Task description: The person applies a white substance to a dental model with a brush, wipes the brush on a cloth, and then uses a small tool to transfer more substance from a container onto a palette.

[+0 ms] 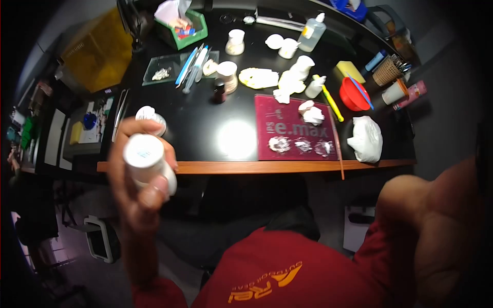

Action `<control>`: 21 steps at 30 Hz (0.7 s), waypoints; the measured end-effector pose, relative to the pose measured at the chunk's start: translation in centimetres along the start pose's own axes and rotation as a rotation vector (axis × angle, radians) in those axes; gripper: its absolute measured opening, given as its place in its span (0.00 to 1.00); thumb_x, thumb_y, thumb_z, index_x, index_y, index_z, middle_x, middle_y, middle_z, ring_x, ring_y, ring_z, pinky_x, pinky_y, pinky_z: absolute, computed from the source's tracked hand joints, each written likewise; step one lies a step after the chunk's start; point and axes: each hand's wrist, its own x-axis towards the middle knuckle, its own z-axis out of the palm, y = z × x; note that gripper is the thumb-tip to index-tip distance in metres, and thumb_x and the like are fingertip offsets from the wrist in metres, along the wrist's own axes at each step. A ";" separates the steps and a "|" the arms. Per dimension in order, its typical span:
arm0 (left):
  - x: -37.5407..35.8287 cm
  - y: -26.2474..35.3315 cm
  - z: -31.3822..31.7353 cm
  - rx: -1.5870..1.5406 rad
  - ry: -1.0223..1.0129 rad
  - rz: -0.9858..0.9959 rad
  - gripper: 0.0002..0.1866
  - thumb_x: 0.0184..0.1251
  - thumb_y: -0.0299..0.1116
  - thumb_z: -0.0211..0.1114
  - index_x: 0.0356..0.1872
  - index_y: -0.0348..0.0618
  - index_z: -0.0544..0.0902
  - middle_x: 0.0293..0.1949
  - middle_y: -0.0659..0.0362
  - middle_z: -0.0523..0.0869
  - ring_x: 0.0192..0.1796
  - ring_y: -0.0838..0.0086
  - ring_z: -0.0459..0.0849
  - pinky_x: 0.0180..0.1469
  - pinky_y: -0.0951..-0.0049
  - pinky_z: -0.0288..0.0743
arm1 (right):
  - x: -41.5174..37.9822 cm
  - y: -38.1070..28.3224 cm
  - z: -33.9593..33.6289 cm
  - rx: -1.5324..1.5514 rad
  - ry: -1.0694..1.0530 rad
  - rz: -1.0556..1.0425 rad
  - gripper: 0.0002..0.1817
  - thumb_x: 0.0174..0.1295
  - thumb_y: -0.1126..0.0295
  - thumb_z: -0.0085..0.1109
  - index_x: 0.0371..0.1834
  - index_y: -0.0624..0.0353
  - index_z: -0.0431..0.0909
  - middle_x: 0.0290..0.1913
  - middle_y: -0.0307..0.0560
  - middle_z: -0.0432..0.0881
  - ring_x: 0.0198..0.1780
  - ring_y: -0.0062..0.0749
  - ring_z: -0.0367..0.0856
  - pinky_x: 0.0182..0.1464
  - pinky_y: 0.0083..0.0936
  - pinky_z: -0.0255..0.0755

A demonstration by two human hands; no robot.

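Observation:
In my left hand [137, 197] is a white plastic jar [144, 152], held up over the table's front edge with my fingers wrapped round it. Its round top with small print faces the camera; the print is too blurred to read. Just behind it on the black table, a white lidded container [149, 117] is partly covered by my fingers. On the right, my bare right arm is bent up toward the camera, and the hand itself lies outside the picture.
A maroon board [287, 134] bears white smears and crumpled tissue. Nearby are a red bowl [353, 95], a white bag [365, 139] and a yellow stick [332, 102]. Farther back stand a dark small bottle [220, 91], a clear squeeze bottle [311, 34] and a green bin [197, 33].

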 end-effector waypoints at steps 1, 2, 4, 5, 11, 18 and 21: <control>-1.1 -0.1 1.8 -0.056 -0.014 -0.027 0.36 0.54 0.51 0.65 0.59 0.33 0.75 0.33 0.57 0.82 0.33 0.76 0.78 0.40 0.75 0.71 | -1.3 -1.1 -1.2 -0.002 0.009 -0.009 0.18 0.70 0.71 0.58 0.61 0.63 0.79 0.47 0.52 0.85 0.50 0.41 0.82 0.61 0.41 0.73; -2.1 -0.3 3.1 -0.109 -0.024 -0.066 0.35 0.55 0.52 0.65 0.58 0.34 0.76 0.34 0.57 0.82 0.34 0.76 0.78 0.40 0.75 0.70 | -2.3 -1.8 -2.1 -0.002 0.019 -0.020 0.18 0.70 0.70 0.58 0.61 0.63 0.79 0.48 0.52 0.85 0.50 0.41 0.82 0.61 0.42 0.73; -2.7 -1.9 5.3 -0.149 -0.053 -0.049 0.33 0.58 0.52 0.63 0.56 0.34 0.76 0.35 0.58 0.82 0.36 0.77 0.79 0.41 0.75 0.71 | -4.0 -3.5 -3.5 -0.028 0.047 -0.034 0.18 0.70 0.70 0.58 0.62 0.63 0.78 0.48 0.52 0.85 0.51 0.41 0.82 0.62 0.42 0.73; -3.1 -2.0 7.0 -0.162 0.024 -0.049 0.26 0.63 0.47 0.60 0.53 0.35 0.76 0.35 0.58 0.82 0.38 0.76 0.79 0.41 0.74 0.73 | -4.7 -3.7 -4.2 -0.023 0.059 -0.042 0.19 0.70 0.70 0.58 0.62 0.63 0.78 0.48 0.52 0.85 0.51 0.41 0.82 0.62 0.42 0.73; -1.0 -5.4 9.9 0.051 0.061 0.012 0.14 0.80 0.35 0.59 0.56 0.35 0.72 0.40 0.52 0.91 0.42 0.73 0.87 0.46 0.68 0.82 | -7.1 -2.8 -5.0 -0.076 0.145 -0.036 0.19 0.70 0.69 0.57 0.63 0.64 0.78 0.48 0.53 0.85 0.52 0.42 0.82 0.64 0.43 0.73; 1.0 -7.1 12.1 0.389 0.179 -0.051 0.17 0.74 0.31 0.74 0.52 0.36 0.76 0.46 0.49 0.93 0.50 0.70 0.92 0.54 0.67 0.84 | -12.1 2.8 -6.4 -0.190 0.134 0.058 0.20 0.71 0.68 0.57 0.64 0.64 0.77 0.49 0.53 0.84 0.53 0.43 0.82 0.66 0.44 0.73; 1.5 -7.0 12.3 0.450 0.223 -0.048 0.19 0.71 0.31 0.77 0.52 0.35 0.77 0.42 0.51 0.93 0.47 0.69 0.93 0.52 0.68 0.84 | -15.3 5.8 -7.2 -0.306 0.120 0.163 0.21 0.71 0.68 0.57 0.64 0.64 0.77 0.49 0.53 0.84 0.53 0.43 0.82 0.67 0.45 0.73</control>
